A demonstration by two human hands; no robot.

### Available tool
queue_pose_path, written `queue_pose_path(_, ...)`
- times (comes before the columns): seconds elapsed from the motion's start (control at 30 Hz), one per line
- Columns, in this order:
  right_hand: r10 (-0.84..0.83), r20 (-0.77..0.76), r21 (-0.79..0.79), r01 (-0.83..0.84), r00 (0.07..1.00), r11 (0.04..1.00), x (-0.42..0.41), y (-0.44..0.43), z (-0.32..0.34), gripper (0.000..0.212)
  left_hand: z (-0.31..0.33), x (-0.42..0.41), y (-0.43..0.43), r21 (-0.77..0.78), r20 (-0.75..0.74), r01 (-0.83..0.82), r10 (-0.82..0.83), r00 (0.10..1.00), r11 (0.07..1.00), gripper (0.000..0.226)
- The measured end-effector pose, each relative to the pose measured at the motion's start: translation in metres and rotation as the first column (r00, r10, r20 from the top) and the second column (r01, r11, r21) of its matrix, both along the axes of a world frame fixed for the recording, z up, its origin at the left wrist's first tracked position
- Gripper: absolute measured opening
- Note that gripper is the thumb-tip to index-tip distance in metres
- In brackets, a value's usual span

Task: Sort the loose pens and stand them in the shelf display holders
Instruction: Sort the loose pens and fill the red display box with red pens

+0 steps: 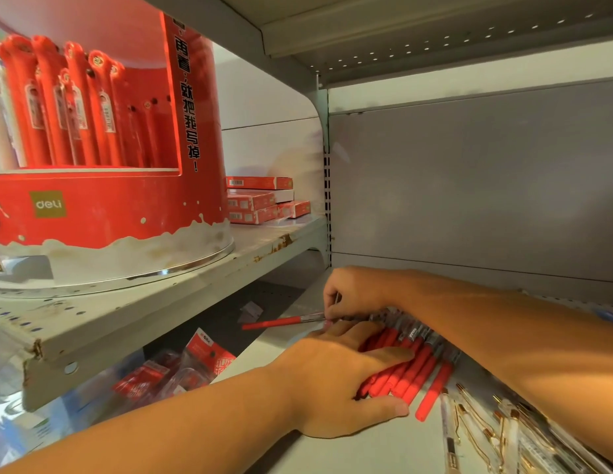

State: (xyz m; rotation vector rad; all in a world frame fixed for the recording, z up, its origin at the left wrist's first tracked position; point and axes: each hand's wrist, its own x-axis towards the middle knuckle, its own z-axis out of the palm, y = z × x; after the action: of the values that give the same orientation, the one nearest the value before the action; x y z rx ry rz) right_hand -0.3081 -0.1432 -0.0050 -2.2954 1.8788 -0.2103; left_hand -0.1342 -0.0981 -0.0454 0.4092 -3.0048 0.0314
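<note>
Your left hand (339, 381) lies flat on the red pens (426, 372). Your right hand (356, 294) pinches one pen (281, 323).

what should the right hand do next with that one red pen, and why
Probably swing the single red pen in line with the pile of red pens and tuck it in. The right hand pinches it by its clear end, askew to the pile that the left hand presses on the shelf. One tidy bundle should carry to the display holder more easily.
</note>
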Motion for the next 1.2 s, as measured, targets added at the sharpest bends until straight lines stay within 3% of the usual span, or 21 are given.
queue_pose_path(0.13,0.014,-0.023,-0.004,-0.014,1.0,1.0,-0.004,-0.002,0.008,0.002,0.0,0.0,0.0,0.014,0.005,0.006,-0.006,1.0,1.0,0.064)
queue_pose_path(0.3,0.006,0.023,-0.004,-0.006,1.0,1.0,-0.015,-0.001,0.005,0.031,-0.001,-0.001,-0.002,0.009,-0.015,0.027,-0.027,1.0,1.0,0.064)
queue_pose_path(0.47,0.031,-0.106,-0.027,-0.034,0.994,0.999,-0.022,-0.009,-0.001,0.034,-0.001,-0.002,-0.002,0.011,-0.015,0.021,-0.021,1.0,1.0,0.064)
queue_pose_path(0.6,0.033,-0.047,-0.053,-0.035,0.998,0.998,-0.02,-0.013,-0.005,0.033,-0.001,-0.001,-0.001,-0.072,-0.032,0.023,-0.026,0.999,0.997,0.063)
queue_pose_path(0.93,0.113,0.05,-0.019,-0.112,0.992,0.994,-0.008,-0.007,-0.006,0.042,-0.002,0.003,-0.001,-0.079,-0.071,-0.001,-0.005,0.997,0.997,0.071)
queue_pose_path(1.2,0.047,0.255,0.041,-0.059,0.966,0.997,-0.022,0.016,0.0,0.044,-0.001,0.013,-0.008,0.029,-0.016,-0.055,0.055,0.998,0.998,0.073)
